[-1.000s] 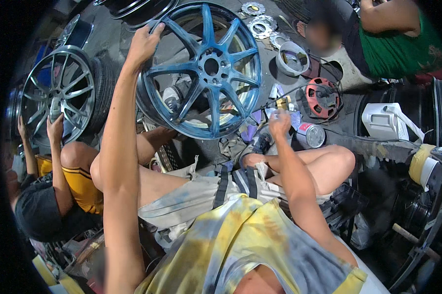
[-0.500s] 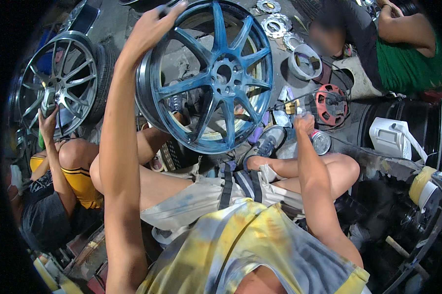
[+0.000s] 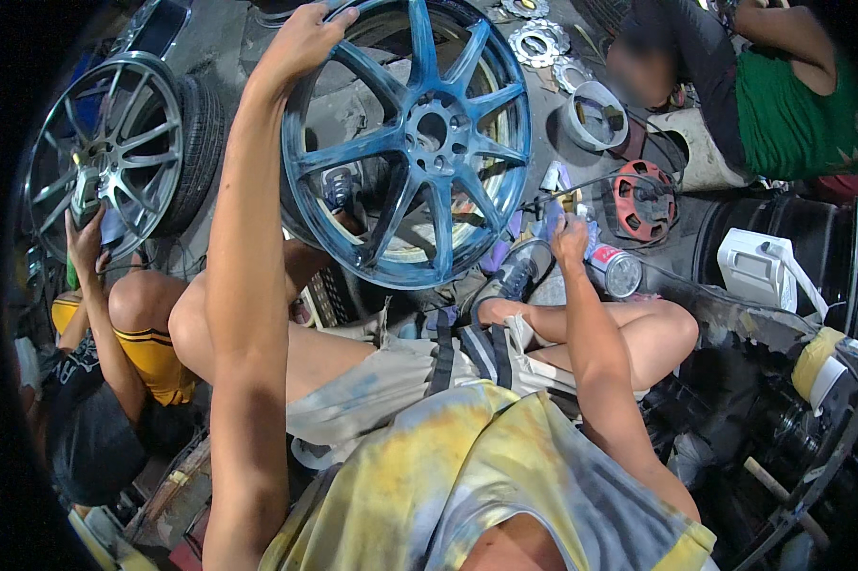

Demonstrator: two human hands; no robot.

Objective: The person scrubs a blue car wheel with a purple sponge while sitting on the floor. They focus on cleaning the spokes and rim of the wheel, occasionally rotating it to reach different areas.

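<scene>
In front of me a spoked car wheel rim point(image 3: 416, 143), patchy blue and grey, stands upright and faces me. My left hand point(image 3: 305, 38) grips its upper left edge, the fingers curled over the lip. To the right of the rim and apart from it, my right hand point(image 3: 572, 240) is closed above the floor. What its fingers hold is mostly hidden; something small and purplish shows at the fingertips. Just right of that hand lies a red and silver can point(image 3: 617, 270). My feet in grey shoes point(image 3: 516, 276) are below and behind the rim.
A white bucket point(image 3: 593, 116) and a red cable reel point(image 3: 643, 200) stand to the right, near a person in green point(image 3: 800, 114). At left another person's hand point(image 3: 85, 238) works on a grey wheel rim point(image 3: 115, 157) beside a tire point(image 3: 201, 143). A white container point(image 3: 757, 268) sits far right.
My right hand has moved a little left and away from me, uncovering more of the can. The blue rim has turned and shifted slightly, with my left hand still on its edge.
</scene>
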